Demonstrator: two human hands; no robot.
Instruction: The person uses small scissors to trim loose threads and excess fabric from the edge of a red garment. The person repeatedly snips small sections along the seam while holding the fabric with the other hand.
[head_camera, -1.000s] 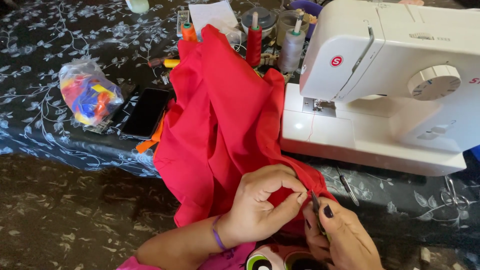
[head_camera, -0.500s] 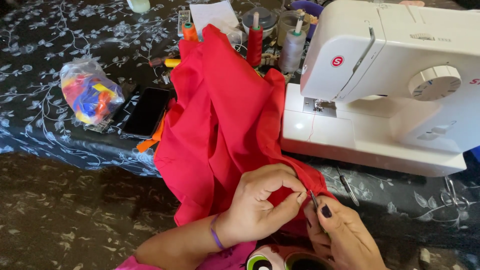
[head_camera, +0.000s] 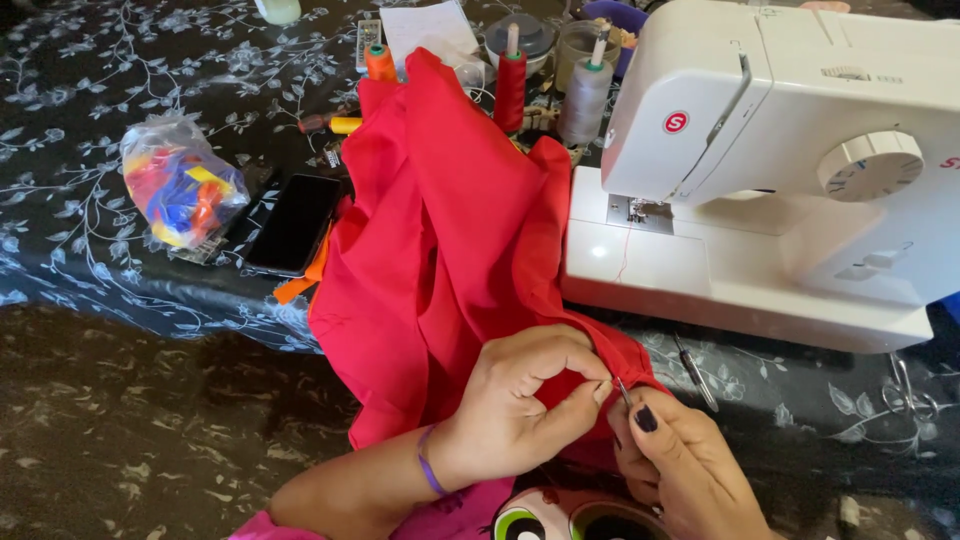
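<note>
Sewing table: surrounding items.
White sewing machine (head_camera: 780, 170) at right; thread spools (head_camera: 510, 85), black phone (head_camera: 295, 222), bagged colourful scraps (head_camera: 180, 185) at left.

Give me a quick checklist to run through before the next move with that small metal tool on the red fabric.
1. Left hand pinching the red fabric at its edge: ok.
2. Right hand has a grip on the small metal tool, tip at the fabric: ok.
3. Tool tip clear of the left fingertips: not ok, they sit very close.
4. What kind of tool it is, and what its tip rests on: cannot tell, too small.
5. Fabric clear of the sewing machine needle area: ok, it lies beside the bed.
6. Phone partly under the fabric's fold: cannot tell if touching.
</note>
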